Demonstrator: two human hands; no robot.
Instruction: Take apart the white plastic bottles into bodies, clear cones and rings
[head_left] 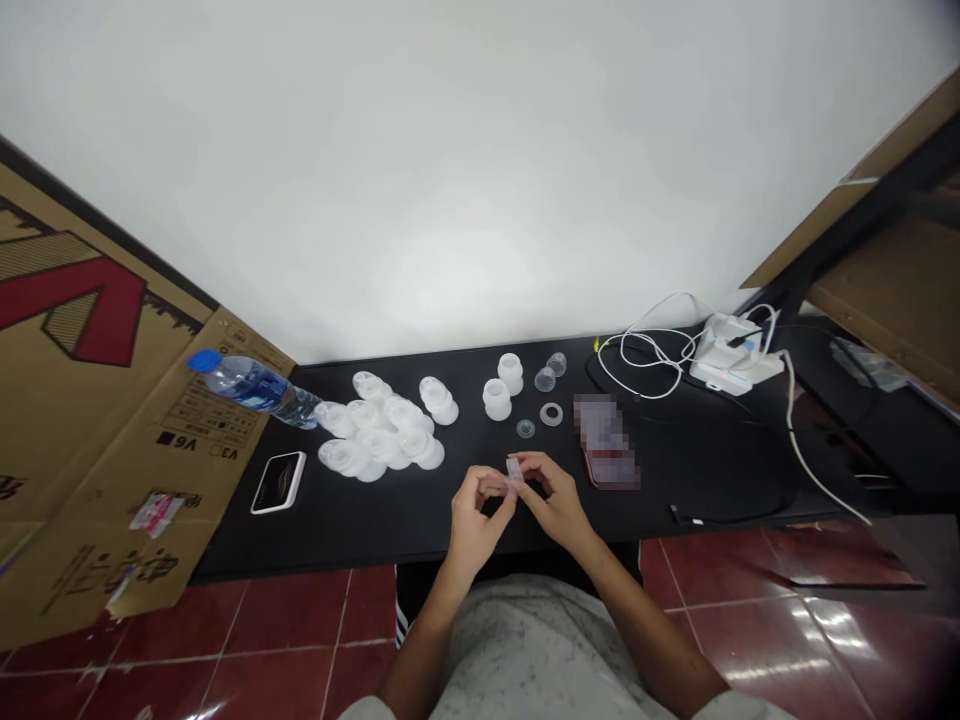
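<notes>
Head view: left hand (pixel 480 508), right hand (pixel 553 500) pinch clear piece (pixel 514 468).

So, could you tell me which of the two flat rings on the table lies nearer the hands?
The smaller ring, just left of the larger ring and closer to the right hand.

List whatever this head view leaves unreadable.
All in the head view:
1. small clear piece: too small, and half covered by fingers of the left hand and right hand.
2. flat item on the black table: pixelated blur.
3. cardboard: print cut off by the left edge.
</notes>
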